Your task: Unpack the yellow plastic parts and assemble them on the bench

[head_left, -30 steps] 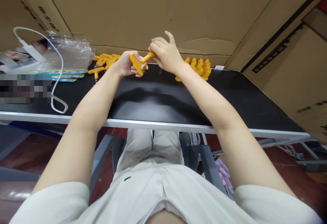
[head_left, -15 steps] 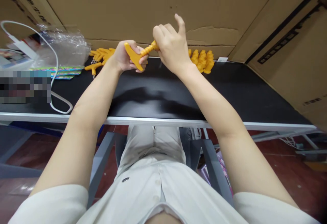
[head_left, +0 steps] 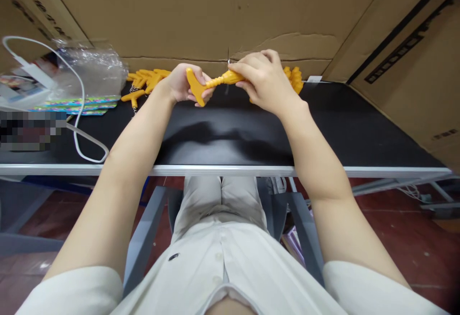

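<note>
Above the table I hold a yellow-orange plastic piece with a T-shaped handle [head_left: 196, 87], a ribbed shaft [head_left: 214, 82] and a thicker fluted end [head_left: 232, 77]. My left hand [head_left: 181, 82] is closed around the handle end, with its crossbar standing in front of the fingers. My right hand [head_left: 264, 77] grips the thicker end between thumb and fingers, which partly cover it. I cannot tell whether shaft and thicker end are separate parts. Behind my right hand stand several yellow-orange ribbed pieces [head_left: 295, 80], partly hidden.
Left of my left hand lie several yellow-orange T-shaped handles [head_left: 147, 79] with small metal chains. Farther left are clear plastic bags [head_left: 97, 68], colourful flat packs [head_left: 97, 106] and a white cable [head_left: 82, 113]. Cardboard [head_left: 179, 13] walls the black table [head_left: 341, 133] behind and at right.
My right hand has turned over and lowered to the right, and its raised forefinger has come down. More of the thicker end shows. My left hand, still on the handle, has shifted slightly right.
</note>
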`<state>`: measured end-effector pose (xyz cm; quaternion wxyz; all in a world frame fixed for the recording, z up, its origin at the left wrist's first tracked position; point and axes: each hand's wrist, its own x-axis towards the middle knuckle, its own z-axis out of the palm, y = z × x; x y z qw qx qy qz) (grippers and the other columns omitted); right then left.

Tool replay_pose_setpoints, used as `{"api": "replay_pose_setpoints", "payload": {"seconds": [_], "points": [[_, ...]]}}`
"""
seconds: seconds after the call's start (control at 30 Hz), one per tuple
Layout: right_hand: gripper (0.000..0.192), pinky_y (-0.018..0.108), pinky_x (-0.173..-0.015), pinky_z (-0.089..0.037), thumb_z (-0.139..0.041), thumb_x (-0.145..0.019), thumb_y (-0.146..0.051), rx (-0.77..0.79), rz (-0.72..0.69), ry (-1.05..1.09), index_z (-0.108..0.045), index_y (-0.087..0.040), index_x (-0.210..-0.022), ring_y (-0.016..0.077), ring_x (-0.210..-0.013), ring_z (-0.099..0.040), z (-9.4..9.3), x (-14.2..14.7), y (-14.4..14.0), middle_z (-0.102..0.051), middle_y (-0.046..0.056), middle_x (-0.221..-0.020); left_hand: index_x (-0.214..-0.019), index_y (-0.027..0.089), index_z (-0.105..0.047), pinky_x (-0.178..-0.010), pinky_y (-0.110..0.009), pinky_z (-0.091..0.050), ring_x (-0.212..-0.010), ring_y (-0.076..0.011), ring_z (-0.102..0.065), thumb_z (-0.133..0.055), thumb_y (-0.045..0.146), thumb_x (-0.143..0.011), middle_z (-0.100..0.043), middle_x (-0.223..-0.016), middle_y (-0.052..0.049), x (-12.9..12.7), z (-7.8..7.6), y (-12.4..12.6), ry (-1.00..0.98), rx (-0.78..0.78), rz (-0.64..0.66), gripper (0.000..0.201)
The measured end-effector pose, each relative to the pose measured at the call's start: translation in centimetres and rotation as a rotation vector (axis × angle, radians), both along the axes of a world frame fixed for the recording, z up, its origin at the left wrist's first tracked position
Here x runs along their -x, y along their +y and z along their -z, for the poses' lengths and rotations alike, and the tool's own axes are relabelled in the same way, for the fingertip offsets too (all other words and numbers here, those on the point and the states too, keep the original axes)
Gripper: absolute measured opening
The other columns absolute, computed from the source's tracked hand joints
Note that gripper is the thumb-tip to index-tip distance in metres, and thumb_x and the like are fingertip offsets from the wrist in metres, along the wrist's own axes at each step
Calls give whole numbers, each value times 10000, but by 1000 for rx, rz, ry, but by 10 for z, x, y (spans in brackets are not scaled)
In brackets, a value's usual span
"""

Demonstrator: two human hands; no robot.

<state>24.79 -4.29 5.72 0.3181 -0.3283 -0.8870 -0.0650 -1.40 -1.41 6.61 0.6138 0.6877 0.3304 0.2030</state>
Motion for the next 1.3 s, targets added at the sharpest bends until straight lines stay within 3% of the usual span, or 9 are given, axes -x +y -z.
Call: {"api": "replay_pose_setpoints", "payload": {"seconds": [0.37, 0.5, 0.6, 0.77, 0.9, 1.03, 1.1, 1.23, 1.3], "points": [[518, 593, -1295, -305, -478, -785, -623, -23, 65, 91, -801, -391, -1117, 331, -1397, -655, 3, -11, 47, -850, 111, -1316, -526, 131, -671, -362, -279, -400, -298, -135, -270, -115, 305, -1106, -382, -400, -90, -6, -1, 21, -2, -37, 65, 823], [488, 605, -1302, -290, -511, -862, -550, -68, 110, 56, -784, -420, -1246, 339, -1416, -645, -6, -13, 21, -825, 90, -1392, -490, 115, -662, -338, -287, -397, -284, -147, -291, -39, 258, -1084, -415, -400, -131, -13, -9, 16, -21, -26, 94, 873], [532, 662, -1298, -290, -421, -998, -439, -120, 170, -31, -733, -328, -1414, 348, -1471, -616, -15, -14, -3, -763, 120, -1497, -494, 133, -632, -331, -261, -349, -305, -149, -323, -32, 242, -1099, -443, -429, -133, -18, -9, 12, -25, -26, 52, 859], [467, 712, -1284, -304, -464, -972, -327, -172, 218, -79, -720, -315, -1362, 368, -1484, -580, -19, -19, -9, -728, 144, -1509, -560, 155, -635, -350, -282, -373, -324, -155, -351, -239, 370, -1118, -468, -458, -101, -13, -2, 13, -54, -83, 39, 717], [426, 699, -1282, -328, -515, -968, -339, -223, 286, -32, -714, -345, -1345, 378, -1475, -567, -18, -22, -5, -723, 112, -1505, -548, 146, -659, -374, -268, -375, -318, -114, -304, -458, 381, -1045, -483, -460, -70, -5, -13, 1, -13, -155, 18, 585], [405, 690, -1210, -355, -608, -905, -311, -264, 399, 1, -738, -241, -1282, 416, -1401, -561, -13, -27, 12, -697, 195, -1461, -716, 106, -790, -444, -198, -349, -451, -123, -492, -654, 87, -850, -601, -548, -32, 14, -29, -13, 263, -363, -240, 192], [379, 676, -1134, -380, -668, -847, -312, -311, 482, 114, -748, -220, -1206, 426, -1315, -558, -9, -35, 30, -691, 226, -1390, -703, 148, -742, -455, -198, -242, -453, -103, -396, -666, 10, -848, -500, -486, 49, 32, -23, -4, 231, -522, -443, 215], [263, 665, -1066, -386, -754, -755, -334, -378, 619, 392, -759, -294, -1014, 426, -1223, -537, -6, -59, 64, -727, 206, -1251, -698, 265, -472, -548, -251, -195, -495, -174, -245, -456, -130, -832, -88, -504, 102, 76, 21, 40, -277, -633, -718, 418], [212, 679, -1081, -389, -818, -702, -259, -298, 750, 470, -760, -316, -898, 407, -1181, -575, -7, -68, 68, -782, 178, -1147, -725, 264, -470, -587, -275, -174, -534, -200, -198, -415, -123, -868, 26, -623, 64, 95, 48, 59, -363, -694, -808, 416]]}}
